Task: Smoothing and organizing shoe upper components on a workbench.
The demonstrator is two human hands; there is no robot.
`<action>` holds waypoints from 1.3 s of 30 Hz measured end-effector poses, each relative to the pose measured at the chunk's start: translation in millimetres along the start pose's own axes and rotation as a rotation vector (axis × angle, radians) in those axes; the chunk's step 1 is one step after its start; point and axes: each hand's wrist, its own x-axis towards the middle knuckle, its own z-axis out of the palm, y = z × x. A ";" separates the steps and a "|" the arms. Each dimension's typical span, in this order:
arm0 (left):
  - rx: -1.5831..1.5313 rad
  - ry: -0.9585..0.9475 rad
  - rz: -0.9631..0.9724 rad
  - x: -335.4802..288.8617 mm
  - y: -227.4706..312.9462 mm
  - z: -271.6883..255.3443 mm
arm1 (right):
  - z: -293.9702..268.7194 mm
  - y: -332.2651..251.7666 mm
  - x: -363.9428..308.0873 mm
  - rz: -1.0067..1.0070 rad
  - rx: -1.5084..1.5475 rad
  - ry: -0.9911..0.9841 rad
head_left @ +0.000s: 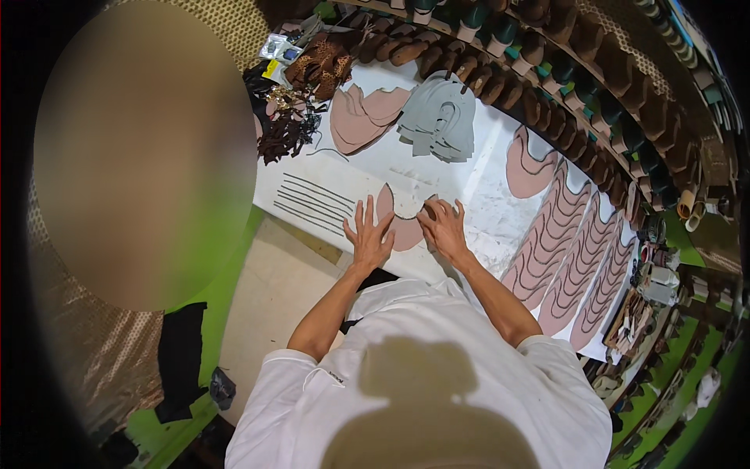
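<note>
A pink U-shaped shoe upper piece (407,234) lies flat at the table's near edge, with a thin dark strip along its inner curve. On its left arm rests my left hand (370,236), palm down, with fingers spread and the thumb side touching the piece. My right hand (443,228) covers most of the other arm. Its thumb and index finger are pinched at the curved edge on the strip; the exact grip is partly hidden. Left of my hands, several thin dark strips (312,197) lie in parallel rows on the white table (367,173).
Overlapping pink pieces with dark edging (547,242) fill the table's right side. Farther back lie a pink stack (363,117) and grey cut pieces (439,117). Racks of brown and green shoes (500,78) curve along the far side. Dark scraps (289,129) are heaped at far left.
</note>
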 end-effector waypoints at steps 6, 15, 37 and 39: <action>0.018 -0.013 0.012 0.0 -5.8 -1.6 | 3.8 -10.0 -1.8 0.104 0.053 0.037; -0.003 -0.033 0.016 0.5 -11.8 -2.4 | 10.2 -16.4 3.9 0.049 0.037 -0.055; 0.044 -0.066 0.028 6.4 -13.4 -2.7 | 21.3 -23.2 26.5 0.067 0.125 -0.006; 0.015 -0.063 0.002 7.1 -13.6 -3.0 | 29.9 -27.8 29.1 0.026 0.115 0.016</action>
